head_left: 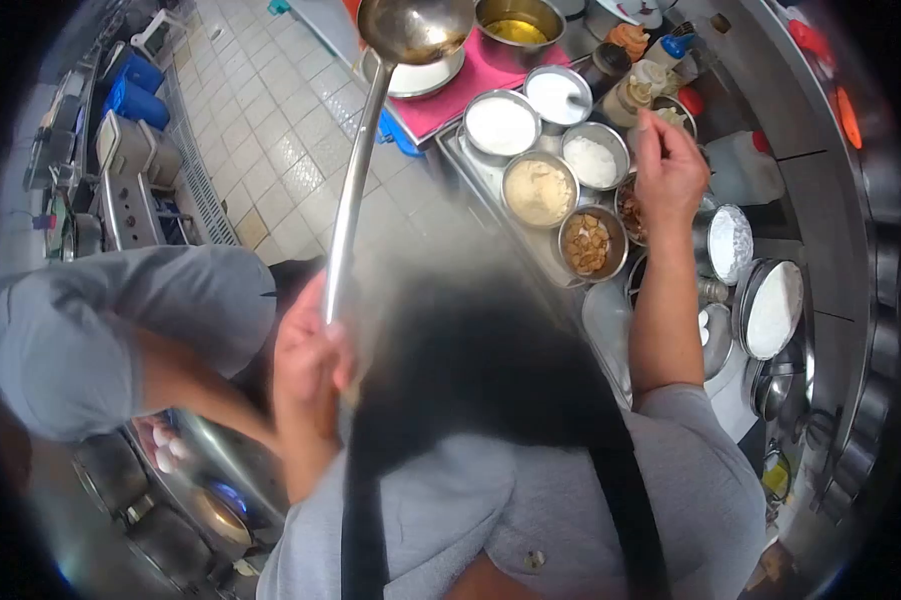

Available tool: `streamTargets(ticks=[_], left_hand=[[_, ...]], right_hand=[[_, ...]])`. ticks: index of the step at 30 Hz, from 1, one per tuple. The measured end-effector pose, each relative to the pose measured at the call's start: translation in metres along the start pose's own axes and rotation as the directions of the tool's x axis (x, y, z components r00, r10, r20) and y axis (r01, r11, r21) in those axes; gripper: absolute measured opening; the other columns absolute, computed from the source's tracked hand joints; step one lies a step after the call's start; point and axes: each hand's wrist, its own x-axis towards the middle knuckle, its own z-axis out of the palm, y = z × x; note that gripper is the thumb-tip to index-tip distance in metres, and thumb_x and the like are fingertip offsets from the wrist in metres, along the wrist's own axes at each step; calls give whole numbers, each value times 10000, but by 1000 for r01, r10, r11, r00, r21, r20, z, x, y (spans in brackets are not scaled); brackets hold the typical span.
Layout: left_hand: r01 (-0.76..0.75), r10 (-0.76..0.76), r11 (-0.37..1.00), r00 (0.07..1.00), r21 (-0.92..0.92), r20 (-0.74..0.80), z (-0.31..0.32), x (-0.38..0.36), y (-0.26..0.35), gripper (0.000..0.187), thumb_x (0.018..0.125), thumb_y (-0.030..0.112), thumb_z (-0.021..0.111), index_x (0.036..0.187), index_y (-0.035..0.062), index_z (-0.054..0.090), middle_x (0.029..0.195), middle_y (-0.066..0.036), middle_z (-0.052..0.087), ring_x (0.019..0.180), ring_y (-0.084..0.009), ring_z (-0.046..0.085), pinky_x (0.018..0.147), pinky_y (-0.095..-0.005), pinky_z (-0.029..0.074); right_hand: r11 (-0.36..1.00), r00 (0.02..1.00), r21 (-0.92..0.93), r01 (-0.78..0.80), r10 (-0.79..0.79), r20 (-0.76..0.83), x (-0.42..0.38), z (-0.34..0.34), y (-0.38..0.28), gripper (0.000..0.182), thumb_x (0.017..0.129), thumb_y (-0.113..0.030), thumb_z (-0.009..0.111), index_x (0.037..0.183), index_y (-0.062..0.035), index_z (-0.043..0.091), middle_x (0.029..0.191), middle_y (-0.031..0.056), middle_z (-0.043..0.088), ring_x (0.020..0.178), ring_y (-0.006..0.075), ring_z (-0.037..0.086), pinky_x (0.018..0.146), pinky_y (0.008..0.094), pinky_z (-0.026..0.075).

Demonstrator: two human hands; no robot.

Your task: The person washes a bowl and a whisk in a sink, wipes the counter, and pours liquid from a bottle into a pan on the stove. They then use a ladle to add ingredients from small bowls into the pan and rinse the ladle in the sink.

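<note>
My left hand is wrapped round the handle of a long metal ladle. The ladle's bowl is raised at the top of the view, with a brownish patch inside that I cannot make out. Over the seasoning containers hovers my right hand, its fingers pinched together; whatever they hold is hidden. Nearest below it are a metal pot of brown chunks, a pot of pale yellow powder and a pot of white powder. Two more pots of white powder stand further off.
Another person in grey stands close on my left, one arm reaching low past me. Behind the pots, bottles and a white jug crowd the counter. A pot of yellow liquid sits on a pink cloth. Pans lie lower left.
</note>
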Motion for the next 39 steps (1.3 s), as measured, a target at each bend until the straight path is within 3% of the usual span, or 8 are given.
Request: streamTargets(ticks=[10, 12, 15, 20, 25, 27, 32, 39], left_hand=[[-57, 58, 998, 994, 10, -93, -8, -6, -2, 704, 861, 109, 586, 1415, -72, 191, 624, -46, 421, 338, -97, 445, 302, -217, 394], [-82, 77, 995, 993, -57, -94, -2, -4, -2, 707, 860, 111, 584, 1414, -76, 186, 624, -44, 420, 337, -96, 444, 301, -214, 396], [-122, 113, 987, 990, -103, -82, 3, 0, -3, 705, 859, 121, 577, 1408, -86, 187, 617, -38, 417, 332, -90, 439, 298, -206, 395], [-76, 76, 997, 995, 7, -61, -3, 5, -4, 693, 856, 119, 577, 1403, -87, 207, 606, -35, 423, 329, -82, 442, 298, -200, 391], [-11, 10, 1000, 999, -18, -38, -4, 0, -9, 690, 860, 116, 579, 1411, -78, 212, 617, -40, 433, 329, -88, 451, 304, -205, 400], [41, -43, 998, 998, -41, -42, 1, -1, -12, 694, 860, 103, 575, 1418, -74, 202, 621, -40, 437, 331, -93, 460, 307, -209, 406], [89, -93, 994, 994, -68, -60, 15, -3, -11, 652, 870, 81, 537, 1427, -51, 227, 651, -86, 451, 336, -111, 464, 308, -209, 396], [142, -145, 986, 989, -83, -28, 23, -2, -9, 661, 863, 76, 541, 1430, -51, 227, 660, -86, 458, 335, -107, 443, 312, -204, 383]], right_hand=[[875, 928, 310, -372, 355, 114, -16, -15, 15, 195, 911, -157, 598, 1006, -10, 684, 784, 45, 661, 639, 129, 588, 585, 247, 468], [450, 876, 815, -365, 463, 136, -12, -20, 18, 175, 902, -102, 593, 1044, -12, 643, 765, 61, 628, 607, 132, 551, 548, 253, 443], [86, 841, 914, -396, 435, 323, -9, -4, 27, 171, 895, -71, 593, 1050, -1, 602, 777, 78, 612, 611, 151, 548, 555, 262, 454], [327, 841, 820, -471, 447, 304, -11, 19, 15, 197, 893, -69, 610, 1056, 41, 602, 792, 72, 625, 636, 122, 580, 566, 239, 472], [223, 806, 818, -530, 432, 404, -4, 15, 29, 285, 939, -136, 557, 1160, 41, 588, 783, 56, 625, 613, 104, 571, 546, 224, 461], [491, 792, 643, -587, 513, 330, -5, 22, 27, 270, 944, -140, 548, 1141, 37, 602, 790, 49, 622, 611, 95, 562, 543, 226, 454], [911, 942, 261, -321, 280, 184, -17, 40, 29, 203, 921, -166, 565, 1032, -41, 679, 746, 55, 650, 635, 98, 606, 616, 246, 496], [956, 969, 178, -234, 213, 128, -22, 58, 45, 203, 911, -162, 558, 1016, -40, 682, 756, 86, 654, 627, 138, 618, 618, 286, 500]])
